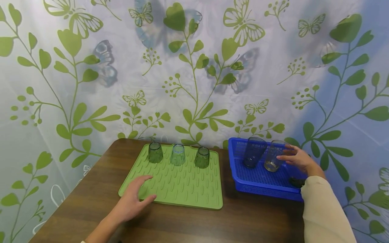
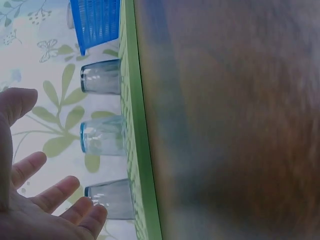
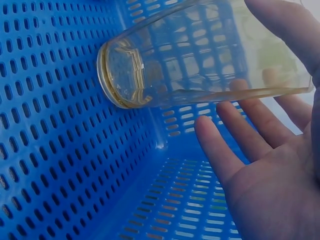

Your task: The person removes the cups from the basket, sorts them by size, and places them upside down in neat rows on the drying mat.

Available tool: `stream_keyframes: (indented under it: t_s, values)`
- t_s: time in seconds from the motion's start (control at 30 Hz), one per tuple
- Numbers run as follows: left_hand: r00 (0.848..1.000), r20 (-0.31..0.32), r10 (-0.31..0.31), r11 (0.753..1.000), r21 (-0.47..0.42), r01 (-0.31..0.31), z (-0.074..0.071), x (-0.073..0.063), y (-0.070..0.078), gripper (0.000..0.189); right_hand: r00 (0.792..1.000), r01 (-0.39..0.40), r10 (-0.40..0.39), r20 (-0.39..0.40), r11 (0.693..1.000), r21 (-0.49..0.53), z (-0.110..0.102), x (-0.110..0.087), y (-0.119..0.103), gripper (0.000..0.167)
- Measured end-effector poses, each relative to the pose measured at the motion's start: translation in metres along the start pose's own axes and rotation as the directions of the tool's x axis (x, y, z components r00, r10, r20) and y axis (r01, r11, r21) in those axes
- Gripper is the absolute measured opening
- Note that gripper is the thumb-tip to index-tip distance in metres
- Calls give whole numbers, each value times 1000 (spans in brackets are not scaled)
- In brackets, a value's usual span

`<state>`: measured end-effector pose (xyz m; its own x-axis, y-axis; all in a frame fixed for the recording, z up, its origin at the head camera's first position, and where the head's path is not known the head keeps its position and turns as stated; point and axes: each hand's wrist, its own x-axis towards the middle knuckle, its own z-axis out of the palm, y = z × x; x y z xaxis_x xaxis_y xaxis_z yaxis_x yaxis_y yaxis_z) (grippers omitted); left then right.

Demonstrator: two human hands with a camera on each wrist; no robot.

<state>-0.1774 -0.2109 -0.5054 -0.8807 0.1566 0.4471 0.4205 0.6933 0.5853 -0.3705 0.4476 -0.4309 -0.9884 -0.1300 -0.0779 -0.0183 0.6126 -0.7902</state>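
Note:
My left hand (image 1: 130,200) hovers over the front left of a green drying mat (image 1: 182,189), thumb and fingers spread with nothing between them. Three small tumblers stand along the mat's back edge: a left tumbler (image 1: 155,153), a bluish middle one (image 1: 178,156) and a right one (image 1: 202,158). At the right, my right hand (image 1: 299,160) reaches into a blue basket (image 1: 258,179) beside a tall clear glass (image 3: 190,65). Its thumb and loosely extended fingers lie on either side of that glass; some fingertips show through it. A tall dark glass (image 1: 254,153) stands left of the clear one.
Mat and basket rest side by side on a brown wooden table (image 1: 194,224), a narrow gap between them. Behind stands a leaf-and-butterfly patterned curtain (image 1: 194,84). A small dark object (image 1: 296,182) shows by my right wrist; its kind is unclear.

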Motion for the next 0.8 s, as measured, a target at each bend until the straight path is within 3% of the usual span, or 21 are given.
stream_keyframes:
  t_s: [0.3, 0.8]
  values:
    - [999, 37, -33, 999, -29, 34, 4, -2, 8, 64, 1000, 20, -20, -3, 1000, 11, 5, -1, -2, 99]
    - [999, 51, -18, 997, -73, 22, 15, 6, 8, 65, 997, 51, -54, -58, 997, -63, 1, -8, -12, 97]
